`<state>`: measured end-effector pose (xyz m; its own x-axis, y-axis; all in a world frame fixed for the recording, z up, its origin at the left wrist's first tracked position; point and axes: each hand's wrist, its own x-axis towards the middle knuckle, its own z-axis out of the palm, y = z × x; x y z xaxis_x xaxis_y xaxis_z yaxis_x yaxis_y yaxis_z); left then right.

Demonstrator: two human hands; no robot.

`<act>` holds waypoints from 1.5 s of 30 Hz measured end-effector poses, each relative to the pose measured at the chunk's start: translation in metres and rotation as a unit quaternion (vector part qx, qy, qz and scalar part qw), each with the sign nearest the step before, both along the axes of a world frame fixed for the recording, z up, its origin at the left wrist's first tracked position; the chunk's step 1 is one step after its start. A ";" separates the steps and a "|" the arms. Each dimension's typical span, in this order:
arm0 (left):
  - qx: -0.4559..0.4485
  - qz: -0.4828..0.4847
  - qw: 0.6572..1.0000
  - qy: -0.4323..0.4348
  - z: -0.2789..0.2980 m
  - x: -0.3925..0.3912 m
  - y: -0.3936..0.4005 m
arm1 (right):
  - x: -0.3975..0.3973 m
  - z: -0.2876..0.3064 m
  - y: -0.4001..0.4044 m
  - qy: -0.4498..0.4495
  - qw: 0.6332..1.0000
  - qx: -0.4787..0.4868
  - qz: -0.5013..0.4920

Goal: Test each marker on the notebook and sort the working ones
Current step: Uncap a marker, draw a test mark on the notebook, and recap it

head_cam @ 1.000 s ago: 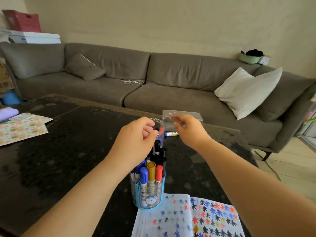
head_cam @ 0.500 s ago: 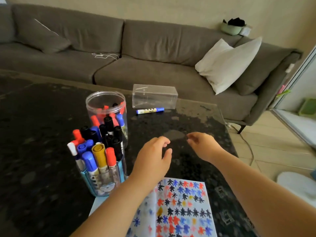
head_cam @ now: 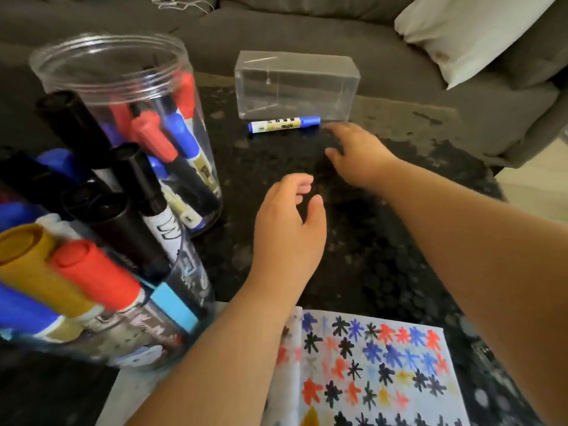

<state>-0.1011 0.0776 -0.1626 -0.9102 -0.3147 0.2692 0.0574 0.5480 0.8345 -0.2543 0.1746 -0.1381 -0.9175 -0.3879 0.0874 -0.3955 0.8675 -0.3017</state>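
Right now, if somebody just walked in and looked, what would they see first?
Probably the notebook page at the bottom right, covered in red, blue, black and yellow star doodles. Next, the markers: a clear round jar of them at the upper left and a fuller holder in front of it. Past the two empty hands, left hand and right hand, one blue-capped marker lies alone before a clear box.

Legible markings: none confirmed.
The blue-capped marker (head_cam: 284, 123) lying on the desk (head_cam: 384, 241) carries dark print on its yellow label, too small to read. The black marker (head_cam: 147, 192) in the near holder (head_cam: 172, 309) shows bold black strokes on white, not decipherable.
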 end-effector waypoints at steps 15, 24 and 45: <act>0.051 -0.001 0.997 0.056 -0.007 0.000 0.002 | -0.056 -0.012 -0.046 0.073 0.992 0.105 0.005; 0.046 0.007 0.996 0.080 -0.002 0.001 -0.005 | 0.008 0.001 -0.003 -0.022 0.997 -0.072 0.024; 0.183 -0.252 0.940 -0.138 0.103 0.162 0.005 | 0.333 0.088 0.064 -0.294 0.833 -0.465 -0.054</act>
